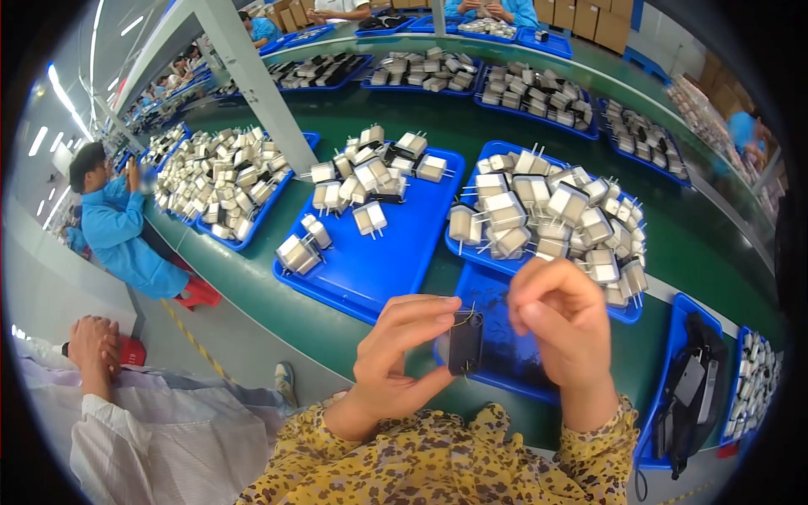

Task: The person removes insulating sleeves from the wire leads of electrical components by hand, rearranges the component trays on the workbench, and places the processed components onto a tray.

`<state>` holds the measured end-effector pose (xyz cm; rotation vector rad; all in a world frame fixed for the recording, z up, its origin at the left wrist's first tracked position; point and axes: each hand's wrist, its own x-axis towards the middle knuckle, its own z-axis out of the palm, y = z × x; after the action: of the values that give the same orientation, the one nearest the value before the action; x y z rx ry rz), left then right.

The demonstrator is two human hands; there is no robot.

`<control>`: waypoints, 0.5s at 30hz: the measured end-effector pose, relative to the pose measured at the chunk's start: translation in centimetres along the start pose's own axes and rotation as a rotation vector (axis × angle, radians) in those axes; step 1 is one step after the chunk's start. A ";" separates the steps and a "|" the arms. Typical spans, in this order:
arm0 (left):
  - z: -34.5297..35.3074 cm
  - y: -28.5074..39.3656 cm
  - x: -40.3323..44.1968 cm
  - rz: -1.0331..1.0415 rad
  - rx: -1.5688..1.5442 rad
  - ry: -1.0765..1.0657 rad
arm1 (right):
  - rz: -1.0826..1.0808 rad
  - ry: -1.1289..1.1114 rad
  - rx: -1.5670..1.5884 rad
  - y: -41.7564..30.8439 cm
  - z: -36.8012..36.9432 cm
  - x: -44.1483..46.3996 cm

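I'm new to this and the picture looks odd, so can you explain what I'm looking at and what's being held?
There is no machine here: these are a person's own bare hands. The only picture comes from a camera worn on that person's head, looking forward and down.

The left hand holds a small black block between thumb and fingers, with thin strands showing at its top. The right hand is raised beside it, fingers curled; whether it pinches anything, I can't tell.

On the green surface ahead lie blue trays, several heaped with pale blocks that have metal prongs. Other people are nearby, including one in a blue top at left.
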<state>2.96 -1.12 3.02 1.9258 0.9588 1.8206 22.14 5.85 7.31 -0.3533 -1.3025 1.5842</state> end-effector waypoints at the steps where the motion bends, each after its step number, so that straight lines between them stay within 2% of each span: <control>1: 0.1 -0.1 -0.1 0.002 0.003 -0.006 | 0.077 0.002 0.061 0.3 -0.1 0.0; 6: 0.2 -0.1 0.1 0.030 0.010 -0.027 | 0.284 0.048 0.221 1.0 -0.1 0.3; 15: 0.9 -0.4 0.0 0.025 0.013 -0.061 | 0.344 0.047 0.302 1.7 -0.3 0.3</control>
<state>3.74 -0.65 2.62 1.9980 0.9332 1.7630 21.40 6.46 5.88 -0.4374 -0.9822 2.0170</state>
